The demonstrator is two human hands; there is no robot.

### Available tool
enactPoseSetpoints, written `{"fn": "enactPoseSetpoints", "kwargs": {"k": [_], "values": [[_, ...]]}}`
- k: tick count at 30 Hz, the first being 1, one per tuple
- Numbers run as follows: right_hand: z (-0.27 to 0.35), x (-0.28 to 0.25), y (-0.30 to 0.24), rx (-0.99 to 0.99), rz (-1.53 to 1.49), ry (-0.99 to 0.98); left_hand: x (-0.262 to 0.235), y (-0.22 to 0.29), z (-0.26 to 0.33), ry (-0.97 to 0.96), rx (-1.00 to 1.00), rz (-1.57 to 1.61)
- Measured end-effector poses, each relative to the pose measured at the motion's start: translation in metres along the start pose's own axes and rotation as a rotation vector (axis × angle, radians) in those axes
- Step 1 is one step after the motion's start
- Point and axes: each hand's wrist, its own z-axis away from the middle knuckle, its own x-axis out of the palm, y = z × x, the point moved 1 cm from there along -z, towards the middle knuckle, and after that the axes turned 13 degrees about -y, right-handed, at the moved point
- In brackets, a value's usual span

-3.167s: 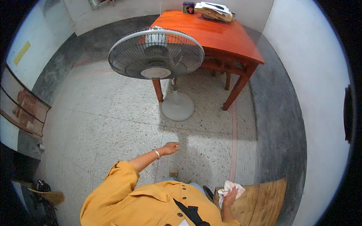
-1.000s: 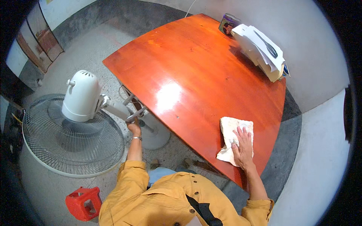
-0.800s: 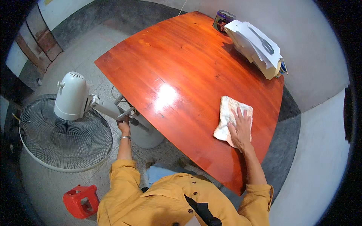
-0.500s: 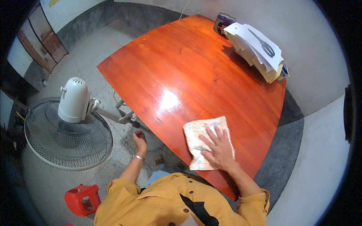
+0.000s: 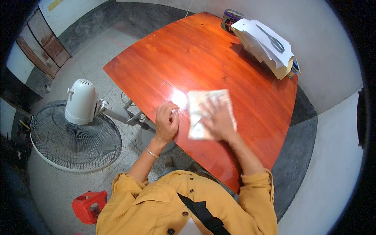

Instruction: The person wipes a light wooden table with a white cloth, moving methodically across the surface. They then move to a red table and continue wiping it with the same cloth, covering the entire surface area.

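Note:
My right hand [image 5: 217,119] lies flat, somewhat smeared by motion, with its fingers spread on a whitish cloth [image 5: 196,131]. The cloth is spread out on the glossy orange-brown wooden table [image 5: 188,58], to the right of a bright light reflection. My left hand [image 5: 167,121], with a bracelet on its wrist, is at the table's near left edge. Its fingers are curled and closed, close to the cloth's left side but apart from it. Whatever may be between its fingertips is too small to make out.
A white standing fan [image 5: 80,102] with a round grille is left of the table. A red plastic stool [image 5: 89,207] stands on the floor at lower left. Papers topped by scissors [image 5: 277,44] and a dark tin [image 5: 231,20] sit at the far right, near the wall.
My right hand and the cloth have slid forward and slightly left over the table. My left hand has risen from beside the table to its edge, with fingers curled.

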Motion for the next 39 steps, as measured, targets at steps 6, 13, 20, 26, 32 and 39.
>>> {"fn": "enactPoseSetpoints", "kwargs": {"k": [6, 13, 20, 26, 32, 39], "values": [[0.076, -0.027, -0.034, -0.120, -0.182, -0.192, -0.003, -0.030, 0.010, -0.042, -0.148, -0.069], [-0.015, -0.008, 0.042, 0.306, -0.067, -0.102, -0.003, -0.017, 0.009, -0.036, -0.156, 0.089], [-0.103, 0.024, -0.083, -0.225, -0.021, -0.012, -0.013, 0.002, 0.043, 0.010, 0.021, 0.069], [-0.034, -0.006, -0.060, -0.328, -0.298, -0.256, -0.061, -0.015, 0.122, 0.037, -0.059, 0.023], [-0.118, 0.016, 0.007, 0.086, -0.184, -0.039, -0.062, -0.005, 0.134, -0.070, -0.113, 0.128], [-0.151, 0.032, -0.114, -0.348, -0.160, 0.073, -0.035, 0.016, 0.079, -0.086, 0.184, 0.231]]}}
